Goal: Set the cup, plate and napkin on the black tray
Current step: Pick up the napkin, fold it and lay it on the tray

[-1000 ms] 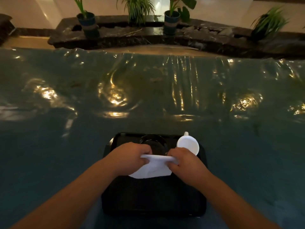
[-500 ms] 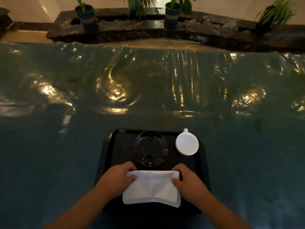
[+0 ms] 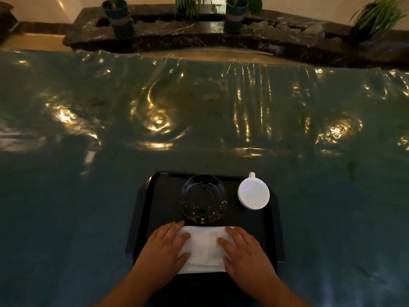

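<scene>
A black tray (image 3: 146, 209) lies on the table near me. A dark glossy plate (image 3: 203, 199) sits at its far middle, and a white cup (image 3: 253, 193) stands to the plate's right, handle pointing away. A folded white napkin (image 3: 204, 249) lies flat on the tray's near part. My left hand (image 3: 163, 249) rests palm down on the napkin's left side, fingers spread. My right hand (image 3: 245, 251) presses flat on its right side. Neither hand grips anything.
The table wears a teal cloth under wrinkled clear plastic (image 3: 199, 118) with bright light glare. Beyond the far edge runs a dark stone ledge (image 3: 276, 38) holding potted plants (image 3: 118, 14).
The napkin went from being held up between both hands to lying flat on the tray's near part. Both hands now press open on top of it.
</scene>
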